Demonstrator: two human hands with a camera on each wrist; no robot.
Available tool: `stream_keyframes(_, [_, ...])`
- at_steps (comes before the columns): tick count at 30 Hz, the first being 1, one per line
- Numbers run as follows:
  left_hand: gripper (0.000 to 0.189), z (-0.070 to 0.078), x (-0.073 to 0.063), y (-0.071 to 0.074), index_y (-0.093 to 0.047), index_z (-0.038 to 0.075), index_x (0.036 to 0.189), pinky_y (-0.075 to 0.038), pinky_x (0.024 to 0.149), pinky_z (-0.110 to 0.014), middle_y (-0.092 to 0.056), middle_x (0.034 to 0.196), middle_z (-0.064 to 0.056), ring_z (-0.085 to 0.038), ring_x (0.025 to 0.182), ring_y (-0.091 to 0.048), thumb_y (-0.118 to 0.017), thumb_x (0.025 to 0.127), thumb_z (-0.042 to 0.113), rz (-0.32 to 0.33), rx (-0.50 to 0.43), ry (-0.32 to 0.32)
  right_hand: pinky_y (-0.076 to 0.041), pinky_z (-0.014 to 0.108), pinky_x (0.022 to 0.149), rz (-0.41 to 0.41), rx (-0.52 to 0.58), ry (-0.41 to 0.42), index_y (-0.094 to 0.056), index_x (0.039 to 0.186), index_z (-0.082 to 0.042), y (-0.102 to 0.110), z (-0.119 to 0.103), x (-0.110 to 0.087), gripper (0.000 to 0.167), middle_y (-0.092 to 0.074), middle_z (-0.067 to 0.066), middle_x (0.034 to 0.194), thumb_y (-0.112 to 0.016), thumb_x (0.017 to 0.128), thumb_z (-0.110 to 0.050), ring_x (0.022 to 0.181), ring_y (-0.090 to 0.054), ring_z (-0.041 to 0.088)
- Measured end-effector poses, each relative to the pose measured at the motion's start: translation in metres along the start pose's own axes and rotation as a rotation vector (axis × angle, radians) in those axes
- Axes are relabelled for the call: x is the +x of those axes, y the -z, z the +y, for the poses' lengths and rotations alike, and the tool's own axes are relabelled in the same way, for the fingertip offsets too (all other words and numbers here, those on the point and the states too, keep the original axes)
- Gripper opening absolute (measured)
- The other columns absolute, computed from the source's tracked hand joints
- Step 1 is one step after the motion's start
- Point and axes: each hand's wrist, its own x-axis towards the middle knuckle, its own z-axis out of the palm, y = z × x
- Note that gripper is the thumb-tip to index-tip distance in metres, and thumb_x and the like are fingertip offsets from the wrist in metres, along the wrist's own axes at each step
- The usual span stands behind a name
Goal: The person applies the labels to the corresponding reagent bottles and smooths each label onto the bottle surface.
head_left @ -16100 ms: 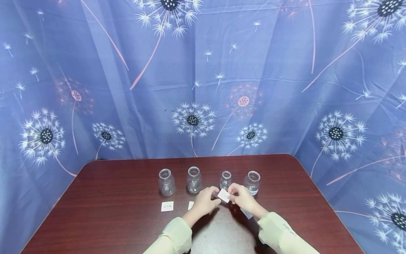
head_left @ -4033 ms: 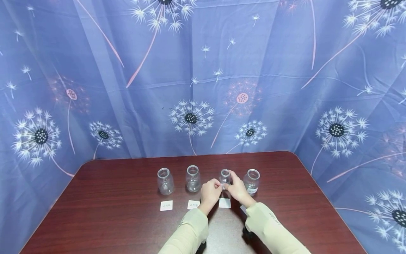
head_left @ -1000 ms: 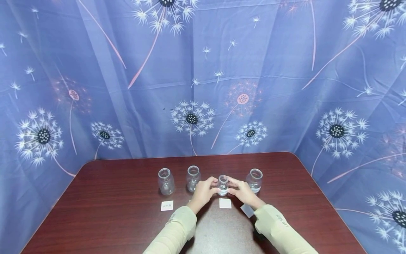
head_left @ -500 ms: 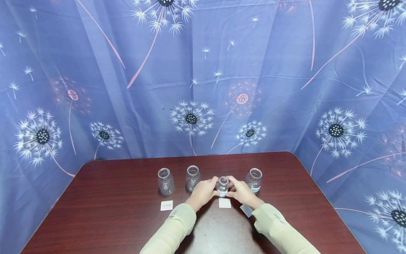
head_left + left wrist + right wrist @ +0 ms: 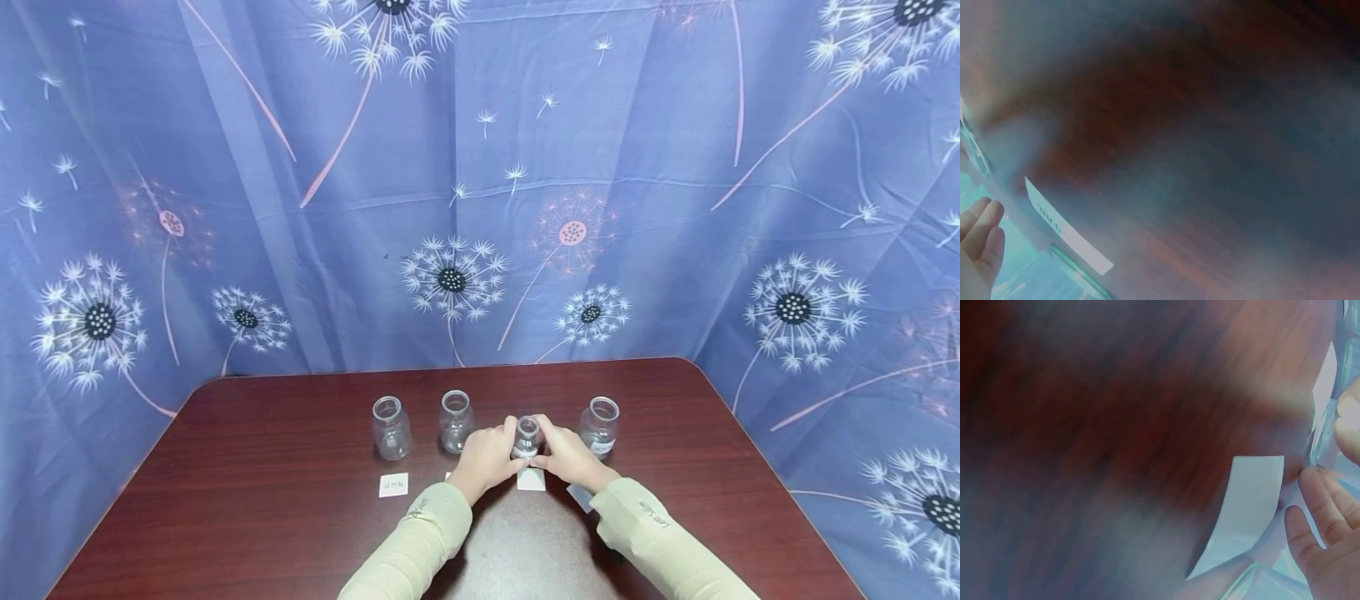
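A small glass jar [image 5: 527, 430] stands between my two hands in the head view, a white label strip low on its front. My left hand [image 5: 484, 457] holds its left side, with the thumb at the front near the label. From the right, my right hand [image 5: 570, 458] grips the same jar, thumb in front and index finger up near the rim. A plain white paper square [image 5: 531, 480] lies just in front of the jar. In the right wrist view, outstretched fingers [image 5: 1329, 512] show close to glass and a pale paper piece [image 5: 1244, 509].
Two larger glass jars [image 5: 392, 431] [image 5: 455, 423] stand to the left, another jar [image 5: 599, 427] with a white label to the right. A printed card [image 5: 393, 485] lies before the leftmost jar. A bluish paper [image 5: 581, 497] lies by my right wrist. A patterned curtain [image 5: 480, 183] hangs behind the table.
Earlier my hands held a small white card, then put a label on the small jar. The jar has come nearer the front; my thumbs have now closed in at its label.
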Motion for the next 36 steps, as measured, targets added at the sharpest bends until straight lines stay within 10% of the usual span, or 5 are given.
stream_keyframes(19, [0.025,-0.014,-0.004,0.004,-0.047,0.014,0.087,-0.043,0.048,-0.026,-0.06,0.064,0.005,-0.013,0.056,-0.06,-0.056,0.082,0.037,0.057,0.041,-0.104,-0.044,0.022,0.06,-0.02,0.086,0.059,-0.038,0.129,-0.001,0.011,0.002,-0.002,0.055,-0.067,0.015,0.091,-0.059,0.077,0.002,0.074,-0.062,0.019])
stream_keyframes(36, [0.024,-0.009,0.006,0.029,-0.056,0.011,0.102,-0.047,0.054,-0.025,-0.067,0.081,-0.001,-0.014,0.06,-0.061,-0.056,0.084,0.027,0.258,-0.287,0.093,-0.048,0.036,0.071,0.169,0.236,-0.12,-0.046,0.124,-0.009,0.037,-0.02,0.004,0.048,-0.062,0.016,0.102,-0.063,0.079,-0.011,0.087,-0.061,0.025])
